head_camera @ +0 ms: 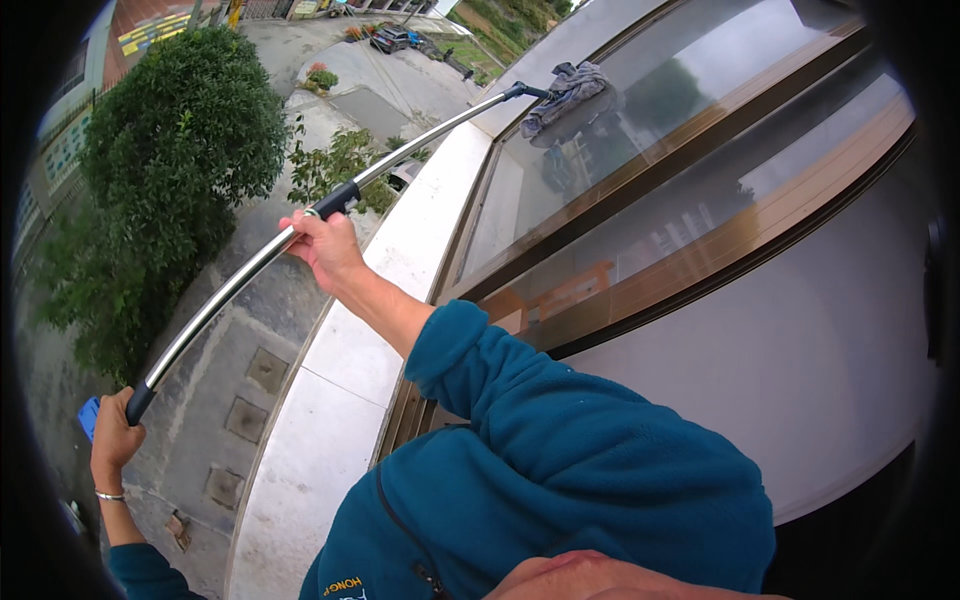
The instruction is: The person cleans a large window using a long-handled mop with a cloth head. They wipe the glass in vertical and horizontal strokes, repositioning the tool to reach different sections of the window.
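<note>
A telescopic metal pole (217, 307) runs diagonally across the view, outside the building. My right hand (324, 244) is closed round it just below its black locking collar (337, 200). My left hand (116, 435) grips the black handle (140, 403) at the lower end. A blue object (88, 418) shows just behind my left hand; its kind is unclear. At the far end, a dark angled joint (525, 91) bears a bunched grey cloth (574, 97), which lies against the upper window pane (570, 165).
Brown metal window frames (645, 169) stand to the right, with a second pane (675, 225) beside the first. A white ledge (330, 375) runs under my right arm. Far below lie a paved yard (217, 420), a leafy tree (180, 127) and a parked dark car (391, 37).
</note>
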The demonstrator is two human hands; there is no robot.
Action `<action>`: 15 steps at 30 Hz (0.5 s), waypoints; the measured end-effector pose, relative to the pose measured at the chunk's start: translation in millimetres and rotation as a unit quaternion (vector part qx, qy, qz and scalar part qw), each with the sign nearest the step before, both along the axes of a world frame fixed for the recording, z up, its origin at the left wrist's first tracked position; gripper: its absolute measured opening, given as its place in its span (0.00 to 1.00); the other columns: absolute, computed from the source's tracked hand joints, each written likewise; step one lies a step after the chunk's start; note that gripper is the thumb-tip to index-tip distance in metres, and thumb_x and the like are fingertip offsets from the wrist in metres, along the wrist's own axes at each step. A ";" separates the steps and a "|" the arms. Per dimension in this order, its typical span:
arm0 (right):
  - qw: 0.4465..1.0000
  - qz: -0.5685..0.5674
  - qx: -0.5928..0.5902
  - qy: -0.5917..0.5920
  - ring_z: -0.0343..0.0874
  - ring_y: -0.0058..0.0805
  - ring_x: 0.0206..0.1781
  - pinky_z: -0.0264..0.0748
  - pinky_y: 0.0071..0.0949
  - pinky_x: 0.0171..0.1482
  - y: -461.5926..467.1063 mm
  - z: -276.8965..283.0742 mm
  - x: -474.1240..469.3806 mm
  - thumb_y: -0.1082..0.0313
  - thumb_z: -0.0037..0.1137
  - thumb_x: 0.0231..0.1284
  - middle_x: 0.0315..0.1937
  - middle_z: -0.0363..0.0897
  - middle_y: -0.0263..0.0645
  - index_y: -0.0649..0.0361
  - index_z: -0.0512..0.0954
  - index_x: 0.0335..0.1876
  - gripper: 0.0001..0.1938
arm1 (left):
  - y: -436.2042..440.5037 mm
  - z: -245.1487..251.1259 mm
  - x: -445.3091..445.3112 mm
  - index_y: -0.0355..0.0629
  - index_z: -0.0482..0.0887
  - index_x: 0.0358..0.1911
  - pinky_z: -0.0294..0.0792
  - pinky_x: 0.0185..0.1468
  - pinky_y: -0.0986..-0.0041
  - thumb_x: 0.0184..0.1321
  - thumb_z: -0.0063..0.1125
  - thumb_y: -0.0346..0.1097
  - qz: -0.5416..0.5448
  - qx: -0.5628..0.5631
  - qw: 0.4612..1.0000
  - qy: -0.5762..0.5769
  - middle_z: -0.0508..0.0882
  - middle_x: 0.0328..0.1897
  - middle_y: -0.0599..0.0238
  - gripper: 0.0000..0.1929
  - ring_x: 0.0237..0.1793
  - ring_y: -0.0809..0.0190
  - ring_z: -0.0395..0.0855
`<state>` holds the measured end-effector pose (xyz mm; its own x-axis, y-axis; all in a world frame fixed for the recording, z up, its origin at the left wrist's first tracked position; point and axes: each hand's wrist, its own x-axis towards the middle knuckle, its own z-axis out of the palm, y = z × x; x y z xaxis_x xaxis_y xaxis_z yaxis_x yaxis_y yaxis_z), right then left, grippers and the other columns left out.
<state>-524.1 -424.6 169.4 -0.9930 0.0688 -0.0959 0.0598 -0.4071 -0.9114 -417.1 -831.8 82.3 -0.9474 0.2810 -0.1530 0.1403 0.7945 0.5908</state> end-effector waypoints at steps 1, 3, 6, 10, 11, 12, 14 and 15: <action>0.999 0.022 -0.023 -0.022 0.80 0.32 0.43 0.81 0.39 0.46 -21.6 -11.8 16.0 0.74 0.55 0.61 0.37 0.76 0.39 0.61 0.68 0.38 0.06 | -25.3 -13.4 14.5 0.35 0.69 0.26 0.61 0.37 0.58 0.35 0.48 0.19 0.007 -0.010 1.000 0.008 0.70 0.26 0.42 0.10 0.34 0.39 0.68; 0.991 0.023 -0.090 -0.092 0.79 0.31 0.46 0.81 0.41 0.47 -61.4 -30.3 40.7 0.74 0.56 0.60 0.40 0.74 0.36 0.61 0.67 0.41 0.10 | -61.0 -34.7 46.6 0.34 0.68 0.25 0.60 0.38 0.58 0.35 0.46 0.18 0.083 -0.046 0.995 0.030 0.69 0.25 0.43 0.09 0.35 0.38 0.67; 0.984 0.041 -0.124 -0.118 0.80 0.32 0.45 0.81 0.41 0.47 -82.5 -42.5 46.7 0.74 0.56 0.61 0.39 0.75 0.37 0.62 0.68 0.42 0.09 | -80.7 -44.2 56.7 0.34 0.75 0.29 0.64 0.41 0.60 0.34 0.46 0.19 0.144 -0.073 0.987 0.018 0.72 0.26 0.40 0.13 0.36 0.36 0.70; 0.996 -0.022 -0.045 -0.076 0.81 0.35 0.41 0.82 0.43 0.45 -17.4 -32.5 -15.2 0.75 0.53 0.60 0.35 0.77 0.43 0.65 0.70 0.39 0.06 | -9.7 -26.2 6.5 0.34 0.73 0.30 0.61 0.41 0.56 0.36 0.47 0.19 0.111 -0.001 0.988 0.104 0.71 0.27 0.41 0.12 0.37 0.36 0.68; 0.997 -0.040 -0.014 -0.071 0.81 0.36 0.38 0.82 0.43 0.43 11.7 -25.8 -38.7 0.76 0.52 0.59 0.33 0.77 0.45 0.67 0.70 0.37 0.05 | 22.2 -17.0 -13.5 0.34 0.73 0.31 0.61 0.41 0.55 0.36 0.48 0.20 0.077 0.012 0.992 0.095 0.72 0.29 0.39 0.13 0.38 0.36 0.68; 0.994 -0.088 0.014 -0.058 0.81 0.38 0.35 0.82 0.46 0.41 41.0 -17.9 -63.3 0.76 0.49 0.58 0.31 0.78 0.48 0.69 0.70 0.35 0.04 | 54.5 -4.3 -32.8 0.33 0.73 0.31 0.62 0.42 0.53 0.36 0.49 0.21 0.034 0.038 0.994 0.095 0.73 0.30 0.36 0.13 0.37 0.34 0.69; 0.981 -0.177 0.050 -0.067 0.79 0.37 0.30 0.80 0.45 0.35 105.9 2.3 -106.3 0.77 0.47 0.55 0.28 0.75 0.45 0.67 0.69 0.33 0.03 | 125.7 23.0 -68.3 0.30 0.72 0.32 0.65 0.37 0.53 0.37 0.49 0.21 -0.057 0.108 0.991 0.045 0.74 0.25 0.35 0.14 0.32 0.32 0.74; 0.969 -0.231 0.057 -0.072 0.77 0.36 0.28 0.78 0.42 0.32 136.1 12.9 -125.7 0.77 0.46 0.53 0.25 0.73 0.42 0.64 0.68 0.31 0.02 | 162.5 35.1 -74.0 0.30 0.74 0.34 0.67 0.39 0.54 0.39 0.49 0.21 -0.075 0.140 0.984 0.077 0.75 0.27 0.33 0.13 0.33 0.32 0.75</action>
<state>-649.9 -288.6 182.3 -0.8305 0.5211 -0.1969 0.0254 -0.3178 -0.9478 -491.1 -669.3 117.4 -0.8978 0.4303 0.0933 0.3493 0.5671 0.7459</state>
